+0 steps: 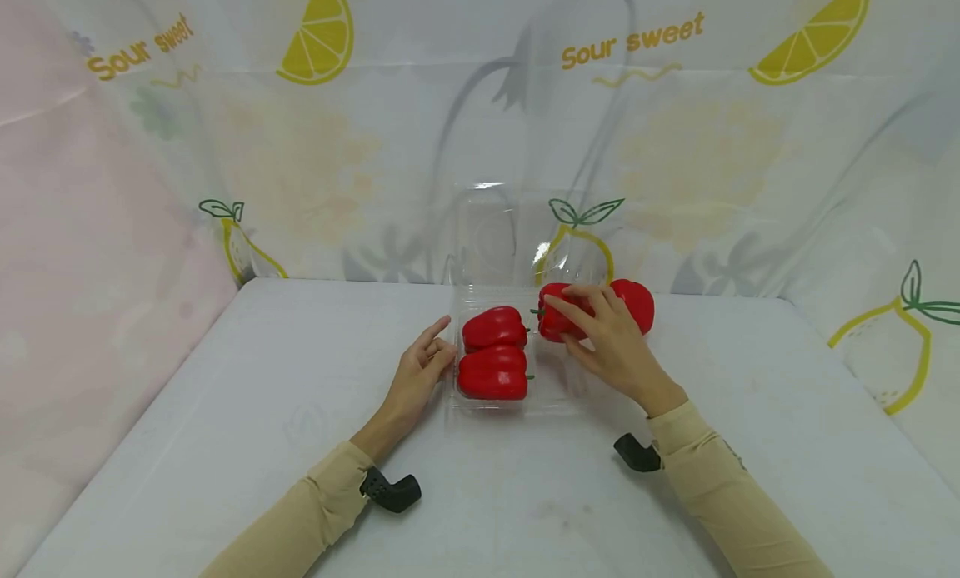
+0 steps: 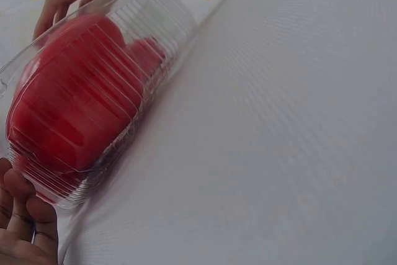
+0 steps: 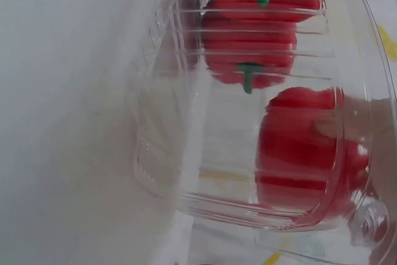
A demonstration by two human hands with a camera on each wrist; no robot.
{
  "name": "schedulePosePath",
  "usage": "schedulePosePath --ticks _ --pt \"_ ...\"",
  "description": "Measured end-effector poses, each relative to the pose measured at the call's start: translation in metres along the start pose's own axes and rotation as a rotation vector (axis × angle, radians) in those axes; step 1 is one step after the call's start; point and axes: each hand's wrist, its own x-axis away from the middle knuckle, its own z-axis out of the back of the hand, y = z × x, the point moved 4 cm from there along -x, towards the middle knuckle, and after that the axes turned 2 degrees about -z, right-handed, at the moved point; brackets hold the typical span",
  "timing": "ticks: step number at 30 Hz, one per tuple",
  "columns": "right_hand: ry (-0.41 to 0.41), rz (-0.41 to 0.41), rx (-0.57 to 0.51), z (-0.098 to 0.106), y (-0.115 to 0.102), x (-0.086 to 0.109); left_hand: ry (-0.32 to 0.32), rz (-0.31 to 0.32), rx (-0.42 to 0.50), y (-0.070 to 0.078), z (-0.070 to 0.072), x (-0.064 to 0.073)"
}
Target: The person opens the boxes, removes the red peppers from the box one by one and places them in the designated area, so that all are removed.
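1. The right hand has its fingers and thumb bent round a red bell pepper, its green stem pointing left.
2. That pepper is at the rear right of the clear plastic clamshell box (whether it touches the bottom, I cannot tell).
3. The left hand is at the box's left side, index finger extended and the others partly bent; fingertips touch the plastic, but I cannot tell whether they pinch it.
4. Inside, on the left, lie the front pepper and the rear pepper, touching, stems pointing right.
5. A fourth pepper sits right of the box, partly behind the right hand.
6. The transparent lid stands raised at the back, before a lemon-printed backdrop.
7. Everything rests on a white-covered table.
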Motion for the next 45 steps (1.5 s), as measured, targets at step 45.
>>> schedulePosePath --ticks 45 --pt "0.239 -0.361 -0.190 0.036 0.053 0.008 0.015 0.011 0.005 -0.001 -0.001 0.000"
